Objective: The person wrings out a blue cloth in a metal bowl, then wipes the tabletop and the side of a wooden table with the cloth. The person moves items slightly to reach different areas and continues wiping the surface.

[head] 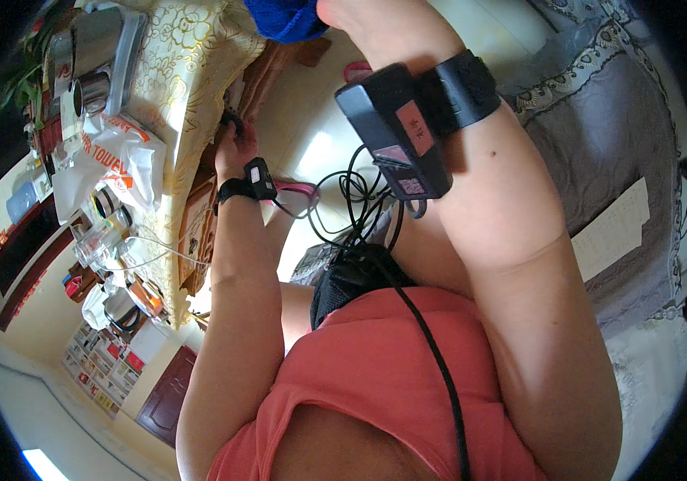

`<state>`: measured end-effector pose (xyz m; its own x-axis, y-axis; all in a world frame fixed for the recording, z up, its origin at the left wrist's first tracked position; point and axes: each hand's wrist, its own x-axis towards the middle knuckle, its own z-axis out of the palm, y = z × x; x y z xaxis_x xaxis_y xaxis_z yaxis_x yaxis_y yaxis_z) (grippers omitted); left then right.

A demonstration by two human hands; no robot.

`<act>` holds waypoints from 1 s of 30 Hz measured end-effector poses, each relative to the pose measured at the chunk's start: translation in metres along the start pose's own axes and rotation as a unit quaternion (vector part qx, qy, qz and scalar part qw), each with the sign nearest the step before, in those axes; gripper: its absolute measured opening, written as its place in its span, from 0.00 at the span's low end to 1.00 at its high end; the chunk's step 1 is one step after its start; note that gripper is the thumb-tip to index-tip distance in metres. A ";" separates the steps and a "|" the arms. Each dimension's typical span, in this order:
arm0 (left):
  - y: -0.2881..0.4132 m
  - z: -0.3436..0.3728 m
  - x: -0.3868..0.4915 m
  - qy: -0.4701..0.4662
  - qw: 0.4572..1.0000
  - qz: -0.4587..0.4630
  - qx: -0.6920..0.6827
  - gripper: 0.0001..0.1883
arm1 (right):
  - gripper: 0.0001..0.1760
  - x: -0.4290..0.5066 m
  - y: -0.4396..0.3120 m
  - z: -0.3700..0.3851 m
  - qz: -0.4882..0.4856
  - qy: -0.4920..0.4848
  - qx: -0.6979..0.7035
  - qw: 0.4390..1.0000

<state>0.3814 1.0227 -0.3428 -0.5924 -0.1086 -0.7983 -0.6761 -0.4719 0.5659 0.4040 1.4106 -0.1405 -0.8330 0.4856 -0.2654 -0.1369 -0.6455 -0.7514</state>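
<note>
My left hand (240, 150) is low beside the wooden table or cabinet, under the hanging edge of the tablecloth (178, 72). Its fingers are at a small dark thing (232, 120); whether they grip it is unclear. At the top edge of the view, my right hand (332, 11) is partly cut off and lies against a bunched blue cloth (286, 18), which it appears to hold. Black devices are strapped to both of my arms, the larger one (400, 132) on the right arm.
The cloth-covered tabletop bears a white plastic bag (130, 159), glass jars (100, 237) and a metal container (92, 91). Looped black cables (358, 198) hang between my arms. Pink slippers (295, 189) are on the tiled floor. A grey quilted cover (608, 138) with a paper sheet (611, 228) lies at the right.
</note>
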 end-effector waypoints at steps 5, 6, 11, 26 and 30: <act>-0.014 -0.004 -0.060 -0.060 0.996 0.043 -0.055 0.10 | 0.03 0.000 0.006 0.010 0.023 0.008 -0.006 1.000; -0.021 -0.005 -0.075 -0.065 0.995 0.045 -0.065 0.10 | 0.03 0.001 0.009 0.012 0.044 0.011 -0.023 0.999; -0.046 -0.020 -0.151 -0.111 0.992 0.064 0.003 0.09 | 0.04 -0.002 0.027 0.020 0.084 -0.038 -0.022 0.995; -0.039 -0.053 -0.265 -0.031 0.960 0.046 0.276 0.12 | 0.09 -0.011 0.051 0.047 0.081 -0.043 0.007 0.996; -0.036 -0.056 -0.278 -0.016 0.947 0.037 0.318 0.16 | 0.08 -0.012 0.054 0.047 0.103 -0.065 -0.015 0.993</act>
<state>0.5950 1.0216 -0.1530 -0.6544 -0.0895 -0.7508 -0.7535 0.1602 0.6376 0.3816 1.3419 -0.1495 -0.9039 0.2646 -0.3361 0.0568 -0.7044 -0.7075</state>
